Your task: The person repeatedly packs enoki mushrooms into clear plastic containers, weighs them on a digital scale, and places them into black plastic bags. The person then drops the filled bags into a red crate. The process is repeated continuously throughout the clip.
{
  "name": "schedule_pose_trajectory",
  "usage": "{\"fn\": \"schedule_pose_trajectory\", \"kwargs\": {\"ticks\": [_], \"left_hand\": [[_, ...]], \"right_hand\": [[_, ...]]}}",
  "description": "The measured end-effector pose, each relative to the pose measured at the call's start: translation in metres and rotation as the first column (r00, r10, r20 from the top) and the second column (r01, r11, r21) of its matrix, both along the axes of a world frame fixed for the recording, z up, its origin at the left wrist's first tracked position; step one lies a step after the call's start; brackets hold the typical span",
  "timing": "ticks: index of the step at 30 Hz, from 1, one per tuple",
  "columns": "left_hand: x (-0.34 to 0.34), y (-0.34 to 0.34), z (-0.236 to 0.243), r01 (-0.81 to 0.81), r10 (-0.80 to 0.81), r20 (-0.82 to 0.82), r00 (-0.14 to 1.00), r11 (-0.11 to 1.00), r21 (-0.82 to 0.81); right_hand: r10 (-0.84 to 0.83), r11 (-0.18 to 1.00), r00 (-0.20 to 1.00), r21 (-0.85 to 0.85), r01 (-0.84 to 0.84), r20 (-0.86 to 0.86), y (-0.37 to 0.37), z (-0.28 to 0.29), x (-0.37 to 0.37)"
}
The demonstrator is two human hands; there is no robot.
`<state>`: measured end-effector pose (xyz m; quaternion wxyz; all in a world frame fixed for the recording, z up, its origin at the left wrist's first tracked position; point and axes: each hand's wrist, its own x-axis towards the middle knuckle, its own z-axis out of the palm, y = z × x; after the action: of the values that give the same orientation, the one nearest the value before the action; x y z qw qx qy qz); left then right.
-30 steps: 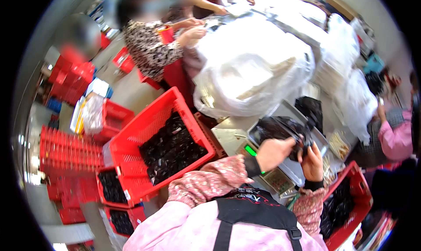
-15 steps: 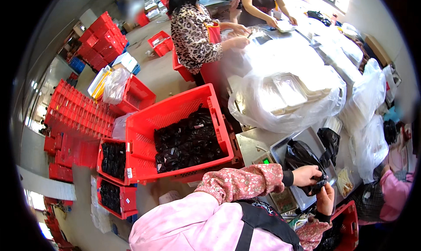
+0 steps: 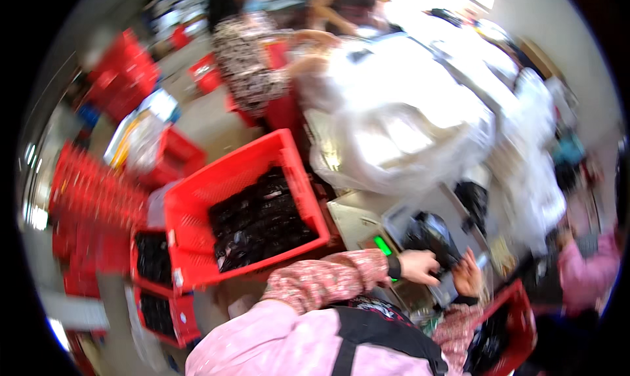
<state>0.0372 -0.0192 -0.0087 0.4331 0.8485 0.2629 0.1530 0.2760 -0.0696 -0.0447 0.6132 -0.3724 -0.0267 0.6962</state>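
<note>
A filled black plastic bag (image 3: 428, 233) rests in a grey tray (image 3: 392, 226) on the worktable, its surface shiny and rounded. My left hand (image 3: 420, 266) is at the bag's near side, fingers loosely bent and apart, with nothing visible in them. Beside the bag's right edge, my right hand (image 3: 467, 277) has its fingers raised and spread; blur hides whether they touch the plastic. Left of the tray, a scale's green-lit display (image 3: 382, 246) shows just beyond my left cuff.
A large red crate (image 3: 180, 208) of black bags (image 3: 262, 218) stands to my left. Another red crate (image 3: 522, 330) is at lower right. Clear plastic sacks (image 3: 400, 133) of pale trays cover the table beyond. Two people work at the far side; a pink sleeve (image 3: 587, 274) shows at right.
My hands have come apart from the gathered end of the black bag, which now lies lower in the tray. The view has shifted and blurred, and the scale's display shows more fully.
</note>
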Motion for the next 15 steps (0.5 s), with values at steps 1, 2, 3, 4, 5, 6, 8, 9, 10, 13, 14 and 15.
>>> {"fn": "schedule_pose_trajectory", "kwargs": {"ticks": [1,2,3,4,5,6,8,9,10,13,14,15], "left_hand": [[-0.010,0.002,0.006,-0.022,0.023,-0.190,0.982,1.000,0.005],[-0.011,0.006,0.003,-0.163,0.179,-0.292,0.940,0.983,0.080],[-0.022,0.013,-0.026,-0.237,0.263,-0.152,0.953,0.957,0.169],[-0.028,0.018,-0.026,-0.225,0.275,-0.152,0.949,0.932,0.283],[-0.032,0.022,-0.035,-0.235,0.254,-0.028,0.967,0.926,0.297],[-0.040,0.026,-0.018,-0.195,0.198,0.020,0.980,0.937,0.289],[-0.043,0.031,0.007,-0.110,0.039,0.208,0.977,0.933,0.342],[-0.036,0.030,0.012,-0.099,-0.012,0.300,0.954,0.930,0.353],[-0.031,0.027,0.014,-0.095,-0.059,0.389,0.919,0.927,0.363],[-0.027,0.015,0.010,0.037,0.113,0.497,0.860,0.959,-0.282],[-0.027,0.014,0.009,0.094,0.180,0.503,0.845,0.877,-0.472],[-0.025,0.014,0.008,0.147,0.216,0.531,0.820,0.817,-0.558]], "right_hand": [[0.000,1.000,0.982,-0.005,-0.001,-0.191,0.002,0.010,-0.015],[0.008,0.999,0.880,-0.028,-0.024,-0.475,0.003,0.034,-0.040],[0.130,0.982,0.792,-0.035,-0.188,-0.596,0.000,0.076,-0.068],[0.312,0.924,0.709,0.029,-0.380,-0.632,-0.008,0.089,-0.079],[0.335,0.929,0.697,0.098,-0.357,-0.635,-0.009,0.091,-0.080],[0.187,0.978,0.647,0.199,-0.056,-0.739,-0.005,0.066,-0.055],[-0.175,0.968,0.532,-0.045,0.248,-0.829,0.005,0.034,-0.013],[-0.231,0.954,0.631,-0.046,0.295,-0.741,0.006,0.031,-0.019],[-0.286,0.940,0.715,-0.042,0.338,-0.638,0.008,0.028,-0.026],[-0.224,0.962,0.851,0.032,0.271,-0.475,0.019,0.036,-0.045],[-0.214,0.962,0.954,0.123,0.243,-0.211,0.020,0.029,-0.045],[-0.202,0.958,0.977,0.221,0.184,0.064,0.023,0.018,-0.046]]}}
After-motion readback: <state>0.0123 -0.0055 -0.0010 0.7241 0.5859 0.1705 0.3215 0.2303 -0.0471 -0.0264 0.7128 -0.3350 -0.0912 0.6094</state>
